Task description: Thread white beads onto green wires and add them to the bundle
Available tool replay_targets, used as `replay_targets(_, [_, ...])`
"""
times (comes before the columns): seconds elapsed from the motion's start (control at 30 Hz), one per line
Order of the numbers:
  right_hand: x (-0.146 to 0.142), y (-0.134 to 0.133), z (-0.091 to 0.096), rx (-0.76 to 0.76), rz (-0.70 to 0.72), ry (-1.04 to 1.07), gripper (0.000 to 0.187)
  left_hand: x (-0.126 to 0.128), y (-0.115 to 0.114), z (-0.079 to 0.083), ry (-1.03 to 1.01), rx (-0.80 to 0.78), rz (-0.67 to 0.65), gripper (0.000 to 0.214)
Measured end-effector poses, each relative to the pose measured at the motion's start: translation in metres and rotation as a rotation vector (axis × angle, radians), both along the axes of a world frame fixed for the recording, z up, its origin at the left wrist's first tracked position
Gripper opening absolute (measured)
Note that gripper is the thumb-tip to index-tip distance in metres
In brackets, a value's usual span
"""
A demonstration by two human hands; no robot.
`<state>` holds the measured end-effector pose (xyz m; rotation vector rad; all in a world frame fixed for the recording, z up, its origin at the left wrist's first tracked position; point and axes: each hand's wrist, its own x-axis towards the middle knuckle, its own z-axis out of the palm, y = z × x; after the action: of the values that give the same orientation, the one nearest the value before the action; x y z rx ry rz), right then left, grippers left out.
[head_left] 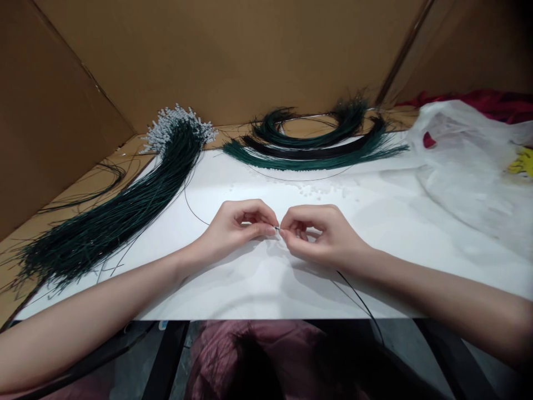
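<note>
Down low, pink cloth: the pink cloth (212, 355) fills the bottom middle, below the edge of the white surface (258, 300); a dark mass over it is too dim to make out.
Forearms: left forearm (112, 297) from the lower left, right forearm (437, 291) from the lower right, slanting towards the centre, both cut off by the frame.
Left hand: the left hand (247, 222) has its thumb and forefinger pinching a tiny piece (277, 228), the rear fingers mostly hidden.
Right hand: mirroring that, the right hand (318, 230) pinches the same piece from the other side, its remaining fingers curled.
Tiny piece: centre of the frame, between the fingertips; dark with a pale bit, largely covered, its full shape unclear.
Wires: a dark wire (361, 300) drops from beneath the right hand over the near edge; a thin strand (192, 208) curves up left of the left hand. The hands hide where both lead.
Green bundle: the green bundle (137, 208) crosses the left, white tips (179, 128) at the upper end.
Scatter: small pale bits (318, 190) above the hands, blurred.
Curved bundles: the curved bundles (312, 158) lie upper centre.
Plastic bag: the plastic bag (462, 144) is right, cut off by the frame.
Cardboard walls: the cardboard walls (250, 55) stand across the top.
</note>
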<state>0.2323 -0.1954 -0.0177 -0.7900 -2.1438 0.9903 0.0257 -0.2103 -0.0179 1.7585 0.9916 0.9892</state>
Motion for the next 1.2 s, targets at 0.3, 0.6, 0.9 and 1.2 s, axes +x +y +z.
replay_targets(0.3, [-0.0005,-0.0014,0.0018,0.002,-0.011,0.008,0.01,0.0005,-0.0008,0.0003,0.036,0.007,0.02,0.009])
replay_targets(0.6, [-0.0009,-0.0007,0.0013,0.011,-0.025,0.012,0.01,0.0009,-0.0028,0.0007,0.075,0.081,0.048,0.008])
replay_targets(0.9, [-0.0007,-0.0017,0.002,0.004,-0.017,0.01,0.01,0.0031,-0.0057,0.0014,0.064,0.087,0.058,0.006])
replay_targets(1.2, [-0.0011,-0.0012,0.0031,0.015,-0.021,0.026,0.011,0.0035,-0.0063,0.0022,0.064,0.077,0.092,0.011])
